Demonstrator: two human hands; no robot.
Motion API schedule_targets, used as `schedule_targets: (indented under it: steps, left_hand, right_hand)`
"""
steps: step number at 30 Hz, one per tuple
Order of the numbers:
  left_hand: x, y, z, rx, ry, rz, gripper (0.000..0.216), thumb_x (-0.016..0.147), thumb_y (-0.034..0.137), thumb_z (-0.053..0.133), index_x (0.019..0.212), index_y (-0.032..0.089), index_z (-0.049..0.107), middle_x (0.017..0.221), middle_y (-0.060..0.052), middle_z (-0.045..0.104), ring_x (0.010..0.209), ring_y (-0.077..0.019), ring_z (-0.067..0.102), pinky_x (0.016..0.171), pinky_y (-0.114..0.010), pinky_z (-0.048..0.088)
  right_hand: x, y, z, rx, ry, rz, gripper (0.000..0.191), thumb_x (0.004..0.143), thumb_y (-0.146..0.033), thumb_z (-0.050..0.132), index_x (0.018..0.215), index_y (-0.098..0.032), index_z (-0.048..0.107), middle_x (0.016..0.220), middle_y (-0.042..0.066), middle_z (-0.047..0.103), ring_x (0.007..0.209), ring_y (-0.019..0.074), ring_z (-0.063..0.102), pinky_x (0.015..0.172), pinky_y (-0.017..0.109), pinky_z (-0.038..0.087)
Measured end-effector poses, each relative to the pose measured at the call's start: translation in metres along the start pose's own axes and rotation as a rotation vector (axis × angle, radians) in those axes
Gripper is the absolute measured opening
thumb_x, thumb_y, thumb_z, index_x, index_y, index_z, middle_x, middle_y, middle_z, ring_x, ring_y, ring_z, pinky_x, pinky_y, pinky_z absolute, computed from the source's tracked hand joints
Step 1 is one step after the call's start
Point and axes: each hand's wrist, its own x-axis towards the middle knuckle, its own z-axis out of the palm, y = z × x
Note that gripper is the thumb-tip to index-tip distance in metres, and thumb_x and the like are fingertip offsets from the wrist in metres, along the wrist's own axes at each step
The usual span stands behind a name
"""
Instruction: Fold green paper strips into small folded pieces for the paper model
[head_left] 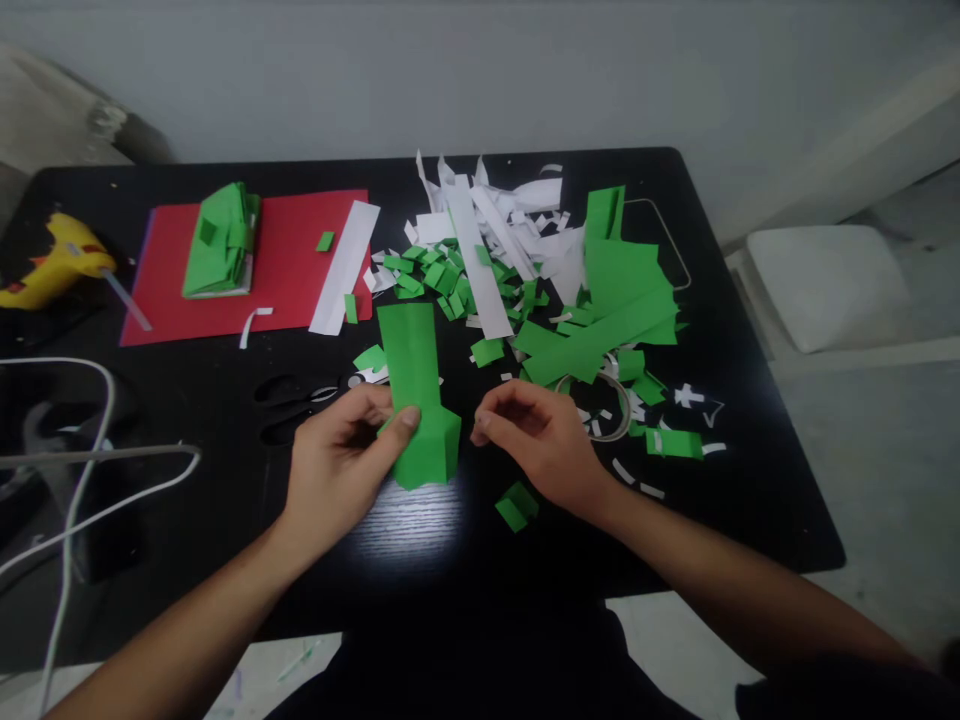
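Head camera: a green folded paper (412,365) is pinched by the left hand (337,455), thumb on top and fingers tucked behind, over the table (517,575), nearer its near edge. Its long side is pointed from the near edge to the far edge, tipped a little left. The far end is a flat strip; the near end is wider, with boxy folds. Just beside it, the fingers of the right hand (551,445) are curled close to the thumb; whether something tiny is pinched cannot be told. Small green bits (433,273) and white paper strips (484,285) are heaped toward the far edge. A yellow plastic glue gun (71,252) is laid by the far left corner.
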Motion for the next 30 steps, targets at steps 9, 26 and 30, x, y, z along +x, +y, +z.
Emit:
schedule_targets:
  steps: [9,26,30]
  left_hand:
    - [-0.006,0.0034,0.0104,-0.048,-0.142,0.003,0.005,0.092,0.022,0.069,0.089,0.019,0.072,0.072,0.003,0.074,0.06,-0.0092,0.065,0.054,-0.017,0.05]
    - [-0.0041,0.0026,0.0076,0.044,-0.224,0.031,0.014,0.096,0.025,0.065,0.087,0.019,0.072,0.071,0.001,0.072,0.059,-0.0108,0.064,0.054,-0.02,0.05]
    - [-0.0042,0.0035,0.005,0.083,-0.211,0.067,0.014,0.097,0.024,0.065,0.086,0.018,0.071,0.071,0.002,0.07,0.059,-0.0097,0.063,0.055,-0.019,0.049]
  right_hand:
    - [-0.0067,0.0037,0.0055,-0.12,-0.125,0.011,0.016,0.084,-0.032,0.082,0.087,-0.02,0.071,0.079,-0.001,0.07,0.071,0.0142,0.064,0.067,0.027,0.053]
    - [-0.0072,0.0023,0.0053,-0.053,-0.048,0.011,0.017,0.083,-0.035,0.084,0.085,-0.021,0.074,0.08,0.0,0.072,0.077,0.0173,0.068,0.071,0.029,0.056]
    - [-0.0087,0.0016,0.0071,-0.04,-0.016,0.008,0.02,0.081,-0.037,0.085,0.083,-0.021,0.074,0.08,0.001,0.074,0.077,0.0184,0.07,0.071,0.03,0.058]
